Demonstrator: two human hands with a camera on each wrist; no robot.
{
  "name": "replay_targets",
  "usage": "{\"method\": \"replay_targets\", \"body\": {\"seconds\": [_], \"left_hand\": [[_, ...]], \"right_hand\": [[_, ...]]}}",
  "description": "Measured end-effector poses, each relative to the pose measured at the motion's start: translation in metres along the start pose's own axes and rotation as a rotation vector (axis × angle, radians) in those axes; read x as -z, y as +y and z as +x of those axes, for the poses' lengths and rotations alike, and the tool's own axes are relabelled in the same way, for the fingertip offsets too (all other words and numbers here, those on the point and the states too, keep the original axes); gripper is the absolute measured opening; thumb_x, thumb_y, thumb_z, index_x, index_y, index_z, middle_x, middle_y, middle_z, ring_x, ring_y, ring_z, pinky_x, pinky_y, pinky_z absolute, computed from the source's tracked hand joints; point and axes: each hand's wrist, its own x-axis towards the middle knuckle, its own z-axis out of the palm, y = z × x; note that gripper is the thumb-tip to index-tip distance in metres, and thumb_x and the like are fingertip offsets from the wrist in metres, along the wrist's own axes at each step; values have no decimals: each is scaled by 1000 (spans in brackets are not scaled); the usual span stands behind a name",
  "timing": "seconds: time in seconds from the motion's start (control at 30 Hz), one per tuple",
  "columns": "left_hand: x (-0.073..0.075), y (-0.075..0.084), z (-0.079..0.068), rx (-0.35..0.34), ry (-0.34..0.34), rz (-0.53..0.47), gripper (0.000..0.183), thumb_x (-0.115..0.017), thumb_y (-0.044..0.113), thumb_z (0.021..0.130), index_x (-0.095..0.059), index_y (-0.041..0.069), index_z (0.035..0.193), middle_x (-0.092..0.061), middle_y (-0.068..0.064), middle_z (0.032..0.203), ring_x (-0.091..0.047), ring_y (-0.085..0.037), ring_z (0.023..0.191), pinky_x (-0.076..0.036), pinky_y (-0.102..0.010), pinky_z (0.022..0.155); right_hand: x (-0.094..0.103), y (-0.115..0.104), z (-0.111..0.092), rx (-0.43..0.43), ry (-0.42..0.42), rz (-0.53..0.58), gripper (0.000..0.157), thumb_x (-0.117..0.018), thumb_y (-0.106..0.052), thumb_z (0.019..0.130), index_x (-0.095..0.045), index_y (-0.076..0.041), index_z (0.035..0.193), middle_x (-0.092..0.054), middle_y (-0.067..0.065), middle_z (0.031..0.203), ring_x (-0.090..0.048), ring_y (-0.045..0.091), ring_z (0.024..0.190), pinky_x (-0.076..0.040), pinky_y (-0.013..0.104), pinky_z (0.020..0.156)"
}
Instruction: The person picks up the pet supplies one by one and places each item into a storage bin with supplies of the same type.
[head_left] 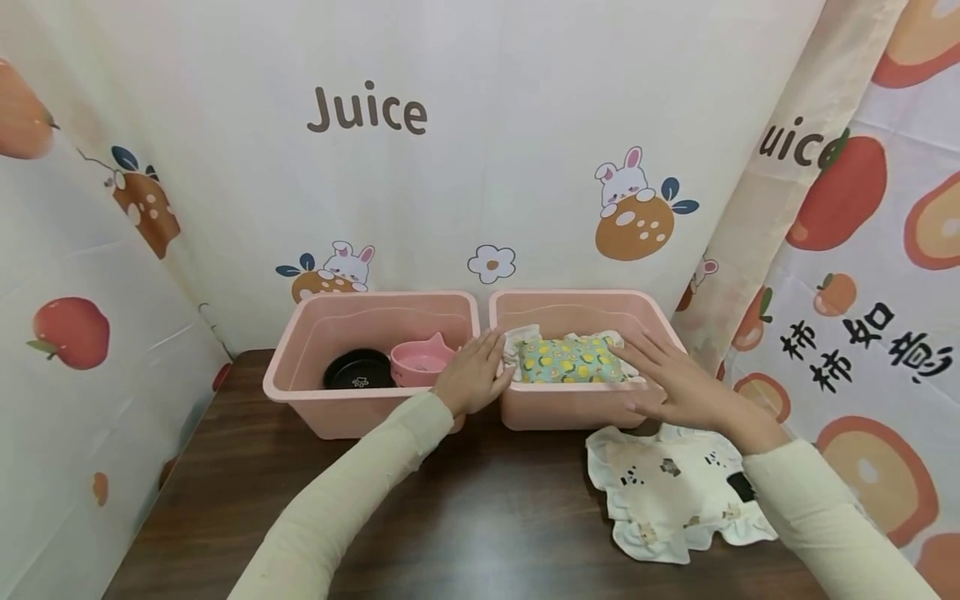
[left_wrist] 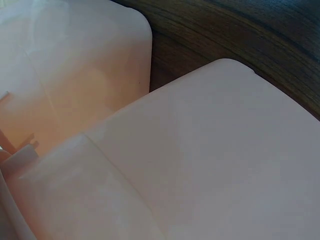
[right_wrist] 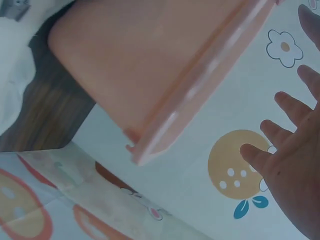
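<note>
Two pink plastic bins stand side by side. The right bin [head_left: 573, 408] holds a green, lemon-patterned cloth piece [head_left: 570, 360] with white ruffles. Over the inner rims of the two bins is my left hand [head_left: 472, 372], fingers straight and together; whether it touches the rims I cannot tell. My right hand [head_left: 675, 383] hovers by the right bin's right side, its fingers spread and holding nothing, as the right wrist view also shows. In the left bin [head_left: 337, 412] sit a pink bowl with a pointed ear [head_left: 422, 360] and a black round dish [head_left: 360, 369].
A white ruffled cloth piece [head_left: 671, 492] with small animal prints lies on the dark wooden table [head_left: 480, 533], partly under my right forearm. Behind the bins hangs a printed curtain [head_left: 480, 183], with more curtain at both sides.
</note>
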Motion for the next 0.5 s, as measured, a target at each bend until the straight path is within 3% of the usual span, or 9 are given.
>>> {"method": "replay_targets", "body": {"seconds": [0.17, 0.37, 0.5], "left_hand": [[1, 1, 0, -2, -6, 10, 67, -28, 45, 101, -20, 4, 152, -19, -12, 159, -16, -25, 147, -18, -41, 117], [1, 1, 1, 6, -13, 3, 67, -28, 46, 101, -20, 4, 152, -19, -11, 159, -15, -25, 147, -17, -40, 118], [0, 1, 1, 3, -10, 1, 67, -29, 45, 101, -20, 4, 152, -19, -11, 159, -16, -26, 147, -18, -41, 117]], "right_hand": [[-2, -10, -31, -38, 22, 12, 84, -78, -27, 78, -35, -12, 149, -23, 6, 158, -8, 20, 147, -15, 44, 117], [-7, -21, -69, -210, 2, 80, 85, -79, -29, 77, -36, -16, 149, -26, 7, 157, -11, 31, 146, -19, 64, 108], [-17, -21, -91, -246, -15, 112, 95, -86, -28, 67, -37, -17, 148, -27, 13, 155, -12, 39, 144, -28, 72, 94]]}}
